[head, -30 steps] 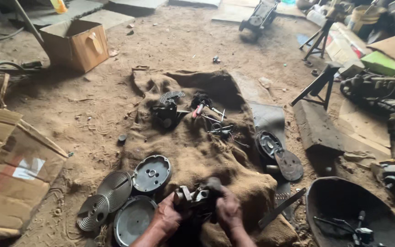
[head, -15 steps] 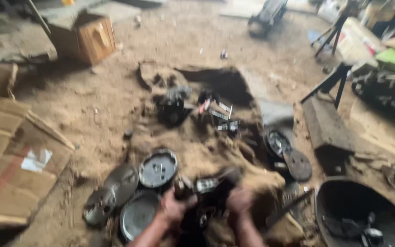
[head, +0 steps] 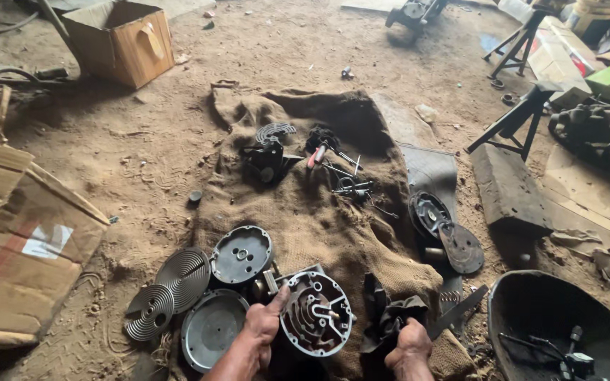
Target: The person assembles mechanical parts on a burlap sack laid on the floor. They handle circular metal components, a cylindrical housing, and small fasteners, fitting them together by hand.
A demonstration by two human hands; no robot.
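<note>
- Your left hand (head: 262,326) is now gripping the round grey valve plate (head: 317,314) alone, tilting it upright on the burlap sack (head: 333,219).
- Your right hand (head: 412,343), having let go of it, is closing on a dark rag (head: 390,317).
- 2 grey discs (head: 241,254) are lying just beyond.

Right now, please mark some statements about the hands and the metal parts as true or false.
1. The left hand holds a round metal housing by its edge. True.
2. The right hand is empty. False: it grips a dark rag and a flat blade-like tool.
3. The parts lie on a burlap sack spread over the dirt floor. True.
4. The cardboard box stands on the sack. False: it stands apart, on the dirt at the upper left.
5. Two ribbed discs lie left of the housing. True.
</note>
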